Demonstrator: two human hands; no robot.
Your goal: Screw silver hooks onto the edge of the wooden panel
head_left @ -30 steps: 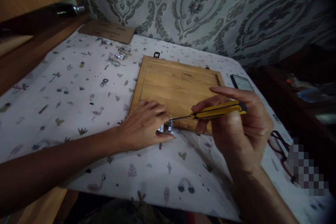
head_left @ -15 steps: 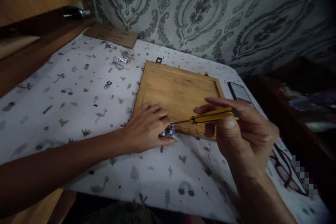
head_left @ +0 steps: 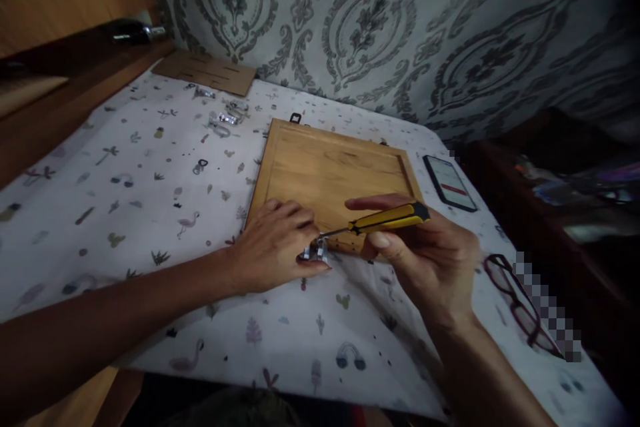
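Note:
A yellow and black screwdriver [head_left: 387, 219] rests in the fingers of my right hand [head_left: 435, 260], its shaft pointing left. Its tip meets a small shiny metal fitting [head_left: 316, 252] at the near edge of a framed wooden panel [head_left: 335, 173]. My left hand [head_left: 277, 243] lies over the panel's near left corner, fingers curled, with the thumb below the fitting, gripping it against the edge. The fitting is partly hidden by my left fingers, so its exact kind does not show.
Small metal hardware [head_left: 225, 119] and a flat cardboard piece [head_left: 207, 72] lie at the back left of the printed tablecloth [head_left: 135, 213]. A small dark-ended fitting [head_left: 201, 166] sits left of the panel. On the right are a phone [head_left: 450, 183] and glasses [head_left: 520, 310].
My right hand has shifted left and its fingers have changed position around the screwdriver handle. The view has turned slightly right. My left hand stays at the fitting.

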